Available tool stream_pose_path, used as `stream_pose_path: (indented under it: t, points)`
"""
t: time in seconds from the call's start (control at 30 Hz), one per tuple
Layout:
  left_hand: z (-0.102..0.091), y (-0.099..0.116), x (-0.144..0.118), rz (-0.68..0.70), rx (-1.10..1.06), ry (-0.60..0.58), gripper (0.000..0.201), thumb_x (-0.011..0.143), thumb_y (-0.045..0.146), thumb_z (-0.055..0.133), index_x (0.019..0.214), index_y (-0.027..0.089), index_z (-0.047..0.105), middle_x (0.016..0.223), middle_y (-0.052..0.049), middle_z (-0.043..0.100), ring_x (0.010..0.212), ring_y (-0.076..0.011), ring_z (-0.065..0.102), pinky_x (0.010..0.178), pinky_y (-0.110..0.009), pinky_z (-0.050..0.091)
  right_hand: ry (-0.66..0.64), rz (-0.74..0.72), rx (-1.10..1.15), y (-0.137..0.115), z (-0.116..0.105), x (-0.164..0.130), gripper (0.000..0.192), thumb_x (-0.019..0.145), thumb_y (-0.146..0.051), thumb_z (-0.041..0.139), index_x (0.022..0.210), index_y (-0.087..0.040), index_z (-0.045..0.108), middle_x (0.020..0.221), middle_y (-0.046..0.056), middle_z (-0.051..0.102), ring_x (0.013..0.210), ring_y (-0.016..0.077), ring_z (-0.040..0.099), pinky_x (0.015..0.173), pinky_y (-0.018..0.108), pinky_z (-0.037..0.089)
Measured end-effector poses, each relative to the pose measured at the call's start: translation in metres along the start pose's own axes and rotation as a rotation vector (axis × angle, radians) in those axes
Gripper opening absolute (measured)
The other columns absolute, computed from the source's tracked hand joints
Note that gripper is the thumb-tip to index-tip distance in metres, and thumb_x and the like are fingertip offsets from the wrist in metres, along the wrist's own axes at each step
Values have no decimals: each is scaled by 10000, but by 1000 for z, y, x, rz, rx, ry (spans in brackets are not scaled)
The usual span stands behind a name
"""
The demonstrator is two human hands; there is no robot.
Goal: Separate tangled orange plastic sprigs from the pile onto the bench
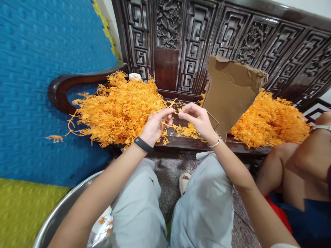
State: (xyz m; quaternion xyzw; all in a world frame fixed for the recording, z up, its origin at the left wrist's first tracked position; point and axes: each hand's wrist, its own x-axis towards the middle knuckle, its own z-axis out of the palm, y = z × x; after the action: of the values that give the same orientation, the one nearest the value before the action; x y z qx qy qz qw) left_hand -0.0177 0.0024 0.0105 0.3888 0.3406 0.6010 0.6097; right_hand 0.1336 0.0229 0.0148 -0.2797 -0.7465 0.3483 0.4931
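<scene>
My left hand [156, 126] and my right hand [196, 118] meet over the seat of a dark wooden bench [191, 143]. Both pinch one thin orange sprig [176, 111] between their fingertips. A big heap of orange plastic sprigs [119, 108] lies on the bench to the left of my hands. A second orange heap [269, 120] lies to the right, behind a torn piece of brown cardboard [230, 89] that stands upright. A few loose sprigs [187, 131] lie under my hands. I wear a black band on the left wrist and a silver bracelet on the right.
The bench has a carved dark back [196, 38] and a curved armrest [64, 88]. A blue padded mat [33, 86] fills the left, with a green one [20, 210] below it. A metal basin [58, 215] sits by my left knee. Another person's bare knee and arm [297, 162] are at the right.
</scene>
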Motion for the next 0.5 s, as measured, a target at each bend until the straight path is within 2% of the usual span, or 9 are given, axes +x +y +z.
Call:
stream_pose_path:
  t: [0.1, 0.2, 0.27, 0.37, 0.5]
  points:
    - [3, -1, 0, -86, -133, -59, 138, 604, 227, 683, 628, 138, 580, 509, 68, 461, 397, -23, 450, 379, -160, 332, 40, 44, 70, -3, 1, 1, 192, 765, -330, 626, 736, -164, 533, 725, -10, 562, 708, 99, 542, 710, 258, 436]
    - [7, -2, 1, -101, -182, -105, 167, 622, 231, 674, 594, 149, 531, 511, 67, 449, 401, -28, 450, 381, -165, 334, 75, 52, 99, -6, 4, 1, 191, 773, -331, 622, 744, -170, 524, 752, -10, 546, 727, 94, 525, 740, 255, 429]
    - [7, -1, 3, -71, -157, -130, 191, 644, 270, 676, 605, 150, 532, 509, 64, 444, 409, -36, 453, 390, -173, 344, 70, 54, 126, -8, 5, 0, 199, 778, -340, 617, 749, -176, 509, 767, -9, 542, 735, 93, 528, 749, 254, 434]
    - [5, 1, 5, 23, -71, -148, 232, 640, 296, 709, 613, 142, 537, 517, 55, 463, 435, -40, 464, 414, -175, 360, -6, 86, 145, -9, 5, 0, 230, 773, -371, 617, 755, -180, 491, 745, -9, 554, 722, 98, 551, 735, 259, 451]
    - [2, 4, 5, 68, 24, -112, 251, 637, 293, 734, 608, 138, 538, 532, 44, 502, 457, -42, 479, 437, -174, 375, -91, 141, 128, -6, 1, 0, 257, 730, -380, 658, 750, -164, 520, 717, -4, 581, 690, 100, 569, 696, 255, 464]
